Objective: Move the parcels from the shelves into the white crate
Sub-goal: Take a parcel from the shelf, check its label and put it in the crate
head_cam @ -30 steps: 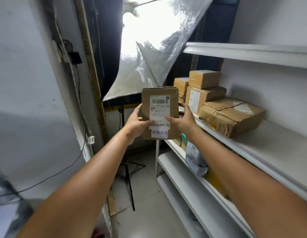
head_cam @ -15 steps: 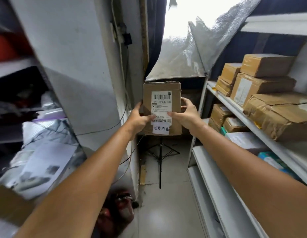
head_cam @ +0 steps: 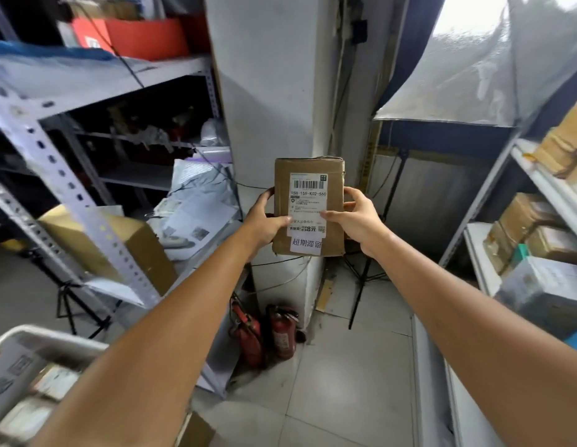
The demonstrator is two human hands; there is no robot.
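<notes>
1. A grey metal rack [head_cam: 71, 195] fills the left side. White shelves [head_cam: 545, 185] stacked with brown boxes [head_cam: 519, 217] line the right.
2. The white crate [head_cam: 45, 335] sits low at the left (only a corner of its rim shows).
3. The parcel [head_cam: 308, 167] is upright in mid-air before the pillar [head_cam: 274, 91], its label [head_cam: 308, 204] facing the person.
4. The left hand [head_cam: 264, 222] and right hand [head_cam: 361, 221] grip its side edges, thumbs on the front.

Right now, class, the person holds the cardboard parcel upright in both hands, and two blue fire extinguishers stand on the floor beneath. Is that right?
Not quite: the head view shows the two fire extinguishers are red, not blue. The left hand and right hand do hold the parcel upright.
</notes>
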